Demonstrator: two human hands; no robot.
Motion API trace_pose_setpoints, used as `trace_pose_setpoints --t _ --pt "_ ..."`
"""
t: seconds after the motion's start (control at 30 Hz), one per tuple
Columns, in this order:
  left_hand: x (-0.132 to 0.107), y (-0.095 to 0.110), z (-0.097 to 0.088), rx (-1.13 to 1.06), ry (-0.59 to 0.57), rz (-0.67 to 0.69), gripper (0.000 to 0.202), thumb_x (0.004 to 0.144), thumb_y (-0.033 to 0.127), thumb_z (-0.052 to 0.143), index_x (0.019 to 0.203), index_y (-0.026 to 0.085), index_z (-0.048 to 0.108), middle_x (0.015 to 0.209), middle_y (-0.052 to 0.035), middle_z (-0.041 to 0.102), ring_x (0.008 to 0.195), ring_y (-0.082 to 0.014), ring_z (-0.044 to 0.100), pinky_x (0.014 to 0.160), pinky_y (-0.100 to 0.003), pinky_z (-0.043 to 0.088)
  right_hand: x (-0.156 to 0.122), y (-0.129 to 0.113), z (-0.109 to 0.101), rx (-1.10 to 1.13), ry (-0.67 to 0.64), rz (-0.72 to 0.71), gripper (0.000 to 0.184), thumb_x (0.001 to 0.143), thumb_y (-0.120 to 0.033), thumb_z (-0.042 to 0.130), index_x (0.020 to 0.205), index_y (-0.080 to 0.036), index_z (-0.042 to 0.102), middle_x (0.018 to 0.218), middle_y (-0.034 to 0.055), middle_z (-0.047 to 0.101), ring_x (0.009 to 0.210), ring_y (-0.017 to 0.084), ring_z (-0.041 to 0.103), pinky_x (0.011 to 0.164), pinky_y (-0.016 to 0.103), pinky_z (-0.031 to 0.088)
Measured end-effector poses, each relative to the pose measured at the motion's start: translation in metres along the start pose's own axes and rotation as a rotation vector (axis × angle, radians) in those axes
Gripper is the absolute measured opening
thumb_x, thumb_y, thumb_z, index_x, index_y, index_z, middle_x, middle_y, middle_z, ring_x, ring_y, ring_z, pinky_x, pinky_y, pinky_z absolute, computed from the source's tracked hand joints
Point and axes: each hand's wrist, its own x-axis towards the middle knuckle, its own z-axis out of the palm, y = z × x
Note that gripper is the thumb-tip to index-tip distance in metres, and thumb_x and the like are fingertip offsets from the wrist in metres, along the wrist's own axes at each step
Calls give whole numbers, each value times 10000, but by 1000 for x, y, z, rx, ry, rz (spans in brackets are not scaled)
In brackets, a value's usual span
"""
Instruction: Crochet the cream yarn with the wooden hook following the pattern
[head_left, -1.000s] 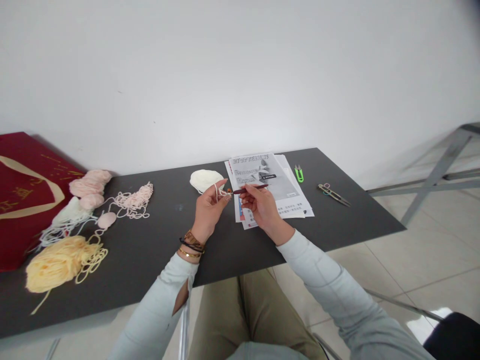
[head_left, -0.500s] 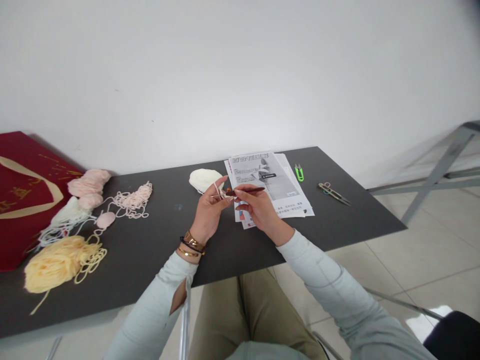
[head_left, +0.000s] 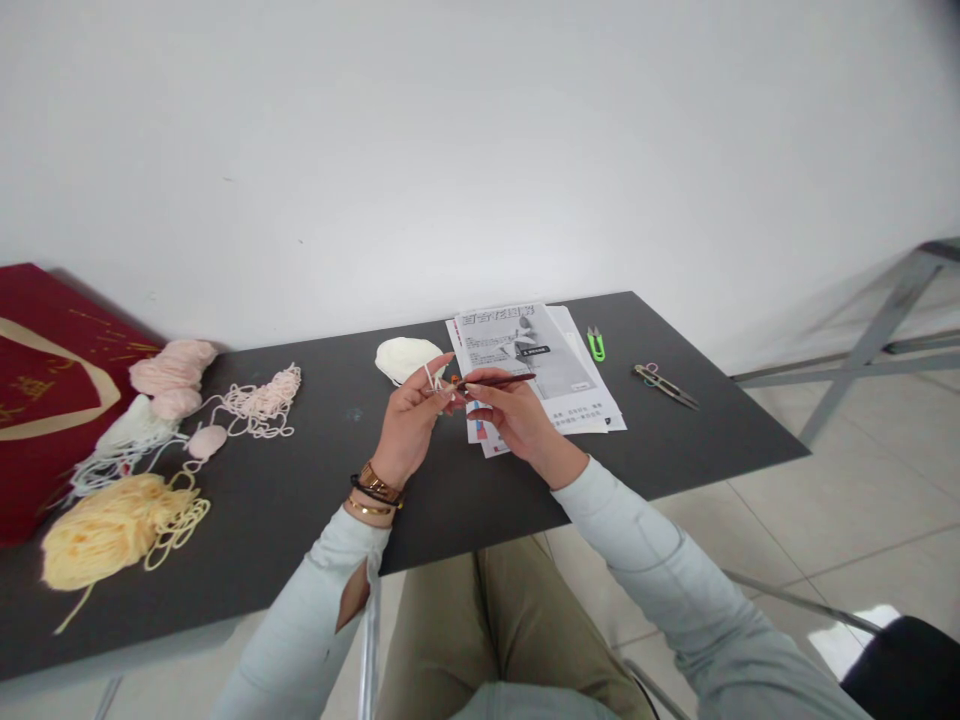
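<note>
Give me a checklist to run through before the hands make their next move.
1. Right hand grips the hook: ok, by its dark red handle.
2. Left hand holds white yarn: ok, strand at the fingers.
3. Tip caught in the yarn: cannot tell, too small.
4. White ball close by: ok, just beyond the left hand.
5. Pink yarn tidily wound: not ok, loose loops.
6. Green snips set down: ok, beside the papers.

The slim, rod-shaped tool (head_left: 517,379) is dark maroon, the rounded yarn ball (head_left: 407,358) cream-white, the loose oblong yarn skein (head_left: 105,530) pale yellow. Gold characters pattern the boxy deep-red bag (head_left: 52,460).
</note>
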Motion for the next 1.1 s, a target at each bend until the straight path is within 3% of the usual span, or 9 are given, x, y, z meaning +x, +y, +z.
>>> trace_pose_setpoints --t 0.23,0.47,0.7,0.83,0.97,1.1 --pt "-1 -9 4 81 30 81 544 769 225 683 1292 244 535 731 22 635 644 -112 569 650 -243 453 -1 3 3 -41 -9 -29 237 630 -225 799 826 -194 671 742 -15 718 656 120 675 546 193 509" --pt "-4 -10 11 111 104 142 592 787 277 674 1347 265 481 662 31 571 563 -112 482 567 -235 405 1 6 2 -13 -56 0 272 619 -208 806 851 -192 665 794 -8 716 663 127 673 600 241 541" --pt "-4 -8 13 80 84 106 615 792 269 668 1369 259 456 599 43 511 526 -111 432 538 -239 364 2 6 0 -15 -108 -17 252 646 -209 784 860 -192 652 784 -5 711 638 130 669 665 290 556" --pt "-4 -7 12 9 78 57 546 782 244 666 1310 228 525 600 43 510 531 -99 440 538 -229 369 1 3 2 -3 -136 -48 210 653 -185 771 819 -187 643 741 -12 707 630 131 675 666 281 560" --pt "-3 -2 11 -94 75 -10 458 743 208 678 1197 201 616 690 20 571 555 -81 469 548 -220 385 -1 0 2 26 -128 -11 198 649 -165 766 789 -187 628 742 -19 708 683 139 696 691 273 574" --pt "-2 2 9 -117 74 -8 510 683 149 709 1183 198 624 733 12 617 576 -80 504 577 -218 408 -2 -1 1 34 -112 47 221 634 -162 777 785 -187 618 765 -21 708 725 139 705 690 247 578"
